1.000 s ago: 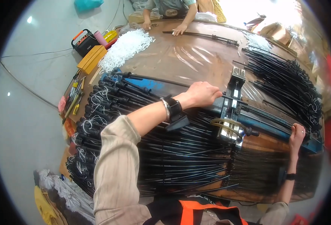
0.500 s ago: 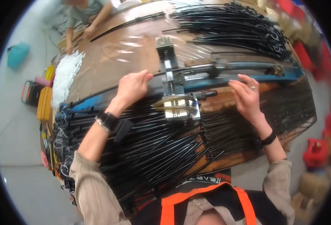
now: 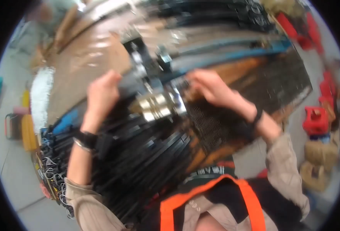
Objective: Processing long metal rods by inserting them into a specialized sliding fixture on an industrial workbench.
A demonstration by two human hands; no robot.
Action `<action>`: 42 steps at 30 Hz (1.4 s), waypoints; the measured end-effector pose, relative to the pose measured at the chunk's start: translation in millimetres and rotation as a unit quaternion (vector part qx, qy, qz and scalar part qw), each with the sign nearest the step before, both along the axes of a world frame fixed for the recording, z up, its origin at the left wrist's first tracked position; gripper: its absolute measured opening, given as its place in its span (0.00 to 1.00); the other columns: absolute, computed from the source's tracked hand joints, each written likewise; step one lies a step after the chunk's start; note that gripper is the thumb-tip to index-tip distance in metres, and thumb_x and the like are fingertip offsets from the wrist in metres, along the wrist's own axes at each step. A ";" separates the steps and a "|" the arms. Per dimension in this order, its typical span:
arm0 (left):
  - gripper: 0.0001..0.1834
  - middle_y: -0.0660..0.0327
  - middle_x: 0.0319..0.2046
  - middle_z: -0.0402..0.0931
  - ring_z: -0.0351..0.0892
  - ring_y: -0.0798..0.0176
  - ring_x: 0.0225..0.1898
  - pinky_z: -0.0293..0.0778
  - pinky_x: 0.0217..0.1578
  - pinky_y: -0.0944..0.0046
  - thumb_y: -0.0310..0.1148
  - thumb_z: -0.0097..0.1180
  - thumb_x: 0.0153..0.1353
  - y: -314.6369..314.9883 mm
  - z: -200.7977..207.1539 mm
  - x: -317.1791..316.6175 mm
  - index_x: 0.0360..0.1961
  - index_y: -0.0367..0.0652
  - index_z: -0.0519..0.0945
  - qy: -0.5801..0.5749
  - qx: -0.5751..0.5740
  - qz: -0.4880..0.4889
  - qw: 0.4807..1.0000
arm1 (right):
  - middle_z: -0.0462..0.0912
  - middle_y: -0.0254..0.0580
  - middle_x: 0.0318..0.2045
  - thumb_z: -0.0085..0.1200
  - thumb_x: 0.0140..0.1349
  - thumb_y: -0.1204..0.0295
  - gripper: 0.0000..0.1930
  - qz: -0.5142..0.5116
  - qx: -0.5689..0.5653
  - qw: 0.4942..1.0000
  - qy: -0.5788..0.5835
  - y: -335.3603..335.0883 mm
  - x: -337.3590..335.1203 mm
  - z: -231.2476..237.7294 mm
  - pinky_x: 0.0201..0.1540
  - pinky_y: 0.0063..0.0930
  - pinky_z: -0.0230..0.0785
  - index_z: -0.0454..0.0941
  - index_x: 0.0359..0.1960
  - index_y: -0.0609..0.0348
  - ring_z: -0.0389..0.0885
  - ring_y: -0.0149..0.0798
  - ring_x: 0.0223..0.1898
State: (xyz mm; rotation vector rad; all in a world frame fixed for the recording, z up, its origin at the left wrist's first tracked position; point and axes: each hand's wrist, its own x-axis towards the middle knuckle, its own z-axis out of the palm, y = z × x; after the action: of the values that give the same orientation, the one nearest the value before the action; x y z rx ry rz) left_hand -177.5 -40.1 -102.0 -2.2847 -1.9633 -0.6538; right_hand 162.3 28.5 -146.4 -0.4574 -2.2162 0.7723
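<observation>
My left hand [image 3: 102,92] is closed in a fist-like pinch left of a metal clamping fixture [image 3: 154,106]. What its fingers hold is lost in blur. Closed as well, my right hand [image 3: 212,89] has curled fingers at the fixture's right side, where a black handle stood; the hand and blur hide that handle. The fixture has a dark slide [image 3: 141,54] running away from me and shiny blocks at its near end. Just left of and below it lie many long thin black rods [image 3: 139,161], bundled and fanned out.
Blue rails [image 3: 235,52] run right from the fixture. More black rods [image 3: 220,15] lie at the far side. A pile of small white pieces [image 3: 42,96] and a yellow box [image 3: 29,133] sit at the left. A red container [image 3: 315,120] stands beyond the table's right edge.
My right hand has moved left and inward to the fixture's side, its fingers curling. The view has shifted and turned, with strong blur. My left hand stays closed.
</observation>
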 end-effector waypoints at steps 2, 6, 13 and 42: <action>0.10 0.50 0.29 0.80 0.80 0.41 0.32 0.74 0.31 0.46 0.38 0.49 0.70 3.8 2.4 -4.4 0.35 0.45 0.76 0.022 0.022 -0.035 0.999 | 0.80 0.49 0.34 0.56 0.64 0.74 0.11 0.025 -0.110 0.991 -0.074 13.4 -0.9 12.4 0.40 0.37 0.72 0.77 0.47 0.62 0.80 0.51 0.35; 0.09 0.53 0.29 0.79 0.80 0.44 0.33 0.73 0.32 0.48 0.40 0.49 0.71 18.4 4.1 -16.2 0.38 0.48 0.76 0.141 0.085 -0.046 0.985 | 0.79 0.47 0.35 0.59 0.63 0.68 0.11 -0.014 -0.087 0.991 -0.097 11.2 16.9 14.7 0.41 0.37 0.72 0.78 0.44 0.60 0.79 0.46 0.37; 0.11 0.60 0.40 0.80 0.79 0.55 0.44 0.68 0.44 0.52 0.41 0.50 0.70 2.0 -1.3 -98.7 0.46 0.50 0.79 0.295 0.115 -0.018 0.948 | 0.75 0.40 0.30 0.65 0.55 0.69 0.11 0.051 0.124 0.970 -0.204 -34.3 35.3 12.7 0.40 0.34 0.67 0.76 0.34 0.56 0.74 0.43 0.36; 0.08 0.56 0.33 0.71 0.75 0.51 0.39 0.79 0.30 0.55 0.29 0.55 0.55 -173.5 20.4 116.7 0.38 0.45 0.75 0.022 -0.065 -0.014 0.998 | 0.78 0.37 0.25 0.49 0.71 0.69 0.13 0.070 -0.201 0.961 -0.175 -59.3 28.6 11.0 0.35 0.23 0.68 0.80 0.49 0.65 0.76 0.28 0.29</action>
State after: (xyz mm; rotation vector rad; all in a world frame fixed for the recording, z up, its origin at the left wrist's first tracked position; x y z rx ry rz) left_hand -60.8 -213.6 -81.6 -2.3823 -2.0137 -0.4861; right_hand 191.0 -30.8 -135.4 -0.6822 -2.4343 1.3177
